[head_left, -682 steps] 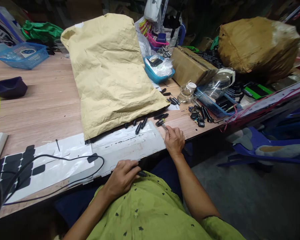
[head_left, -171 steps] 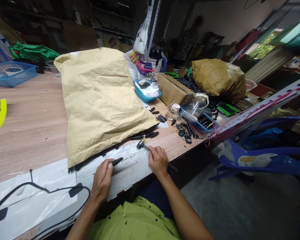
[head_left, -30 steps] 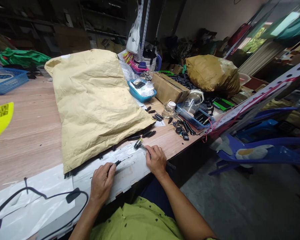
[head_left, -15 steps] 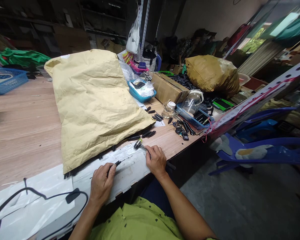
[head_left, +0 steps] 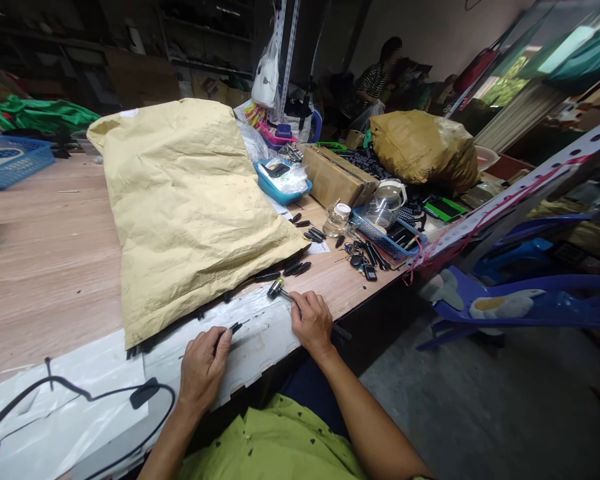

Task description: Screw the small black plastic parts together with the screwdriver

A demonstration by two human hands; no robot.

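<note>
My left hand (head_left: pixel 203 369) rests on a white sheet (head_left: pixel 260 333) at the table's near edge, fingers closed round a small black pen-like part (head_left: pixel 234 328) with a thin tip. My right hand (head_left: pixel 311 321) is closed on the handle of a small hammer, whose black and metal head (head_left: pixel 276 288) lies on the sheet just left of the hand. Several more black parts (head_left: pixel 296 268) lie beside the edge of a big tan paper sack (head_left: pixel 185 200), which is spread over the wooden table (head_left: pixel 50 267).
A black cable (head_left: pixel 80 393) loops over white plastic at the near left. Blue baskets (head_left: pixel 7 160), a cardboard box (head_left: pixel 335 177), a jar (head_left: pixel 339 220), keys and clutter fill the table's right end. A person sits at the back. Blue chairs (head_left: pixel 530 300) stand on the right.
Almost nothing has moved in the last second. The yellow tag at the left edge is gone from view. Both hands keep their hold and their place.
</note>
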